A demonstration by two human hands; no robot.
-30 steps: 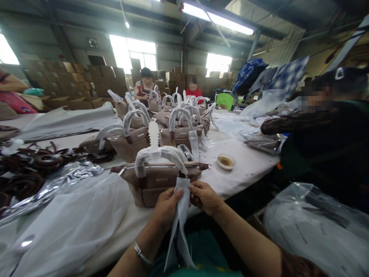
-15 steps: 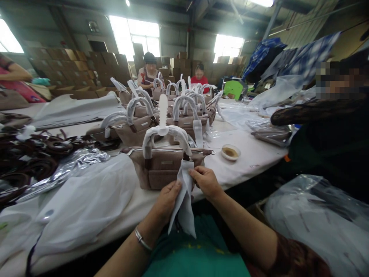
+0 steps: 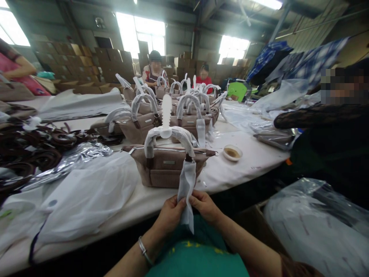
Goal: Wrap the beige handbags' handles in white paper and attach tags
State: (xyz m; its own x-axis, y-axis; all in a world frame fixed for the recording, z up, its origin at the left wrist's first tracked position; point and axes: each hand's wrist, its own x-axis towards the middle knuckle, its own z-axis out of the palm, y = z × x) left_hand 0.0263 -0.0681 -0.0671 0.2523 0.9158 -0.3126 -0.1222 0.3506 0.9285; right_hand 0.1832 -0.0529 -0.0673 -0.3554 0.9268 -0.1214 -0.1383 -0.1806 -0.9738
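Note:
A brown ribbed handbag (image 3: 164,177) stands upright at the table's near edge, its arched handle (image 3: 181,134) wrapped in white material. A white serrated plastic strip (image 3: 166,111) sticks up from the handle's top. From the handle's right base hangs a white wrapping strip (image 3: 188,175), which runs down past the table edge. My left hand (image 3: 171,211) pinches the strip's left side low down. My right hand (image 3: 206,206) pinches its right edge at about the same height. Whatever the strip covers inside is hidden.
Several similar handbags (image 3: 138,129) stand behind. A small dish (image 3: 232,153) sits to the right. On the left lie coiled brown straps (image 3: 37,148) and a white translucent sheet (image 3: 95,200). A person (image 3: 325,154) is at right, near a large plastic bag (image 3: 317,227).
Both hands have slid down the white strip, the right one from near its top. The strip's two flaps, spread apart before, are now drawn together into a narrower band.

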